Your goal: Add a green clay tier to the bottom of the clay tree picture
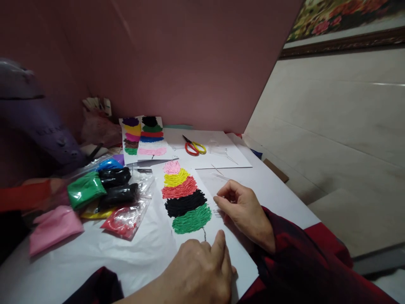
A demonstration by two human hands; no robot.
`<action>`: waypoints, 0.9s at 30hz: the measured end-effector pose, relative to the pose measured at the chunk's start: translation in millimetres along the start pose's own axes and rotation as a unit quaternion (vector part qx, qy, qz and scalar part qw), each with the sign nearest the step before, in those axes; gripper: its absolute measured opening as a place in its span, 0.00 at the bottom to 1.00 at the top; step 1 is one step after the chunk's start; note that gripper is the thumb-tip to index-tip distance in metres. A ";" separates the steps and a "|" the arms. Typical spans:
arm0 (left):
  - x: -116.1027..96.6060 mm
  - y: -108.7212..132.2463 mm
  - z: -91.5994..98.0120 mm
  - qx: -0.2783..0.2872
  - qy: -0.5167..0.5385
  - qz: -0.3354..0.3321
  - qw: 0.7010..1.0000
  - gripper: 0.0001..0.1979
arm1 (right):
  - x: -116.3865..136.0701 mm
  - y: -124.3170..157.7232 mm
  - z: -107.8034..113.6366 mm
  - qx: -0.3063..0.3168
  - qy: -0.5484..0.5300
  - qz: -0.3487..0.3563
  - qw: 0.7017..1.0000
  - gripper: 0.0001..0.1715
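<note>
A white card (pixel 186 240) lies in front of me, bearing a tiered picture in textured clay (pixel 186 202): pink at the top, then yellow, coral red, black and green, with a thin dark stem below. My left hand (pixel 202 270) rests on the card's lower part beside the stem, its index finger stretched out and its other fingers partly hidden. At the card's right edge, my right hand (pixel 247 215) is closed, with thumb and index finger pinched together near the black and green bands. Whatever that pinch holds, if anything, is too small to make out.
Two finished-looking tiered cards (pixel 144 139) lean at the back. Scissors (pixel 193 147) with red and yellow handles lie on a white sheet (pixel 218 159). Bagged green clay (pixel 86 190), pink clay (pixel 56 228), red clay (pixel 122 219) and black clay (pixel 117 196) crowd the left. A purple bottle (pixel 41 122) stands behind.
</note>
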State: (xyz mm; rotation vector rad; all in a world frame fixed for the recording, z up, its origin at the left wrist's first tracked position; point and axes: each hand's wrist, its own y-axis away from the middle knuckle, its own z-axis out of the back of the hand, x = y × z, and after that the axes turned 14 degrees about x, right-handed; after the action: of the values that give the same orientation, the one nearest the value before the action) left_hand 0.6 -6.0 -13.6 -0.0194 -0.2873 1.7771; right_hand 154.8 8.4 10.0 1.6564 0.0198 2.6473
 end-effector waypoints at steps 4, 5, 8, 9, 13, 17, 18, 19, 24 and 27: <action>1.0 0.1 0.5 0.019 0.007 -0.007 1.000 0.09 | -2.0 -3.9 0.0 -0.005 -0.065 -0.001 0.998 0.09; 1.0 0.3 0.6 0.021 0.008 -0.006 1.000 0.10 | -3.0 -7.0 1.8 -0.006 -0.072 0.002 0.997 0.08; 0.1 1.3 1.1 0.020 0.002 -0.001 1.000 0.11 | -2.7 -22.7 13.1 0.001 -0.072 0.007 0.997 0.05; -0.3 1.6 1.3 0.023 -0.002 0.000 1.000 0.12 | -0.5 -28.9 18.0 0.010 -0.076 0.000 0.997 0.03; -0.1 2.3 1.1 0.037 -0.010 -0.003 0.999 0.13 | 14.2 -42.8 27.9 0.087 -0.027 0.007 0.996 0.03; 1.8 2.2 0.4 0.041 -0.009 -0.007 0.999 0.14 | 15.9 -29.3 16.4 0.124 0.081 0.069 0.986 0.03; 2.0 2.2 1.0 0.049 -0.008 -0.006 0.999 0.13 | 13.3 -24.2 13.4 0.123 0.099 0.077 0.984 0.04; 2.1 2.1 2.1 0.059 -0.006 -0.005 0.998 0.13 | 10.1 -19.7 11.2 0.120 0.113 0.081 0.983 0.06; 3.0 1.0 16.0 0.143 0.008 -0.020 0.989 0.07 | 1.5 -13.2 13.2 0.104 0.016 0.022 0.994 0.01; 5.8 -0.2 26.2 0.190 0.011 -0.036 0.981 0.06 | 3.6 -15.6 15.2 0.119 -0.045 -0.024 0.992 0.03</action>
State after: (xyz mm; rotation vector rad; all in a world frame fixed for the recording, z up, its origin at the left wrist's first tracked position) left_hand -4.9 -5.2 12.6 0.2407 0.0701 1.7337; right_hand 167.0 24.1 19.6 1.8133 0.3841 2.6199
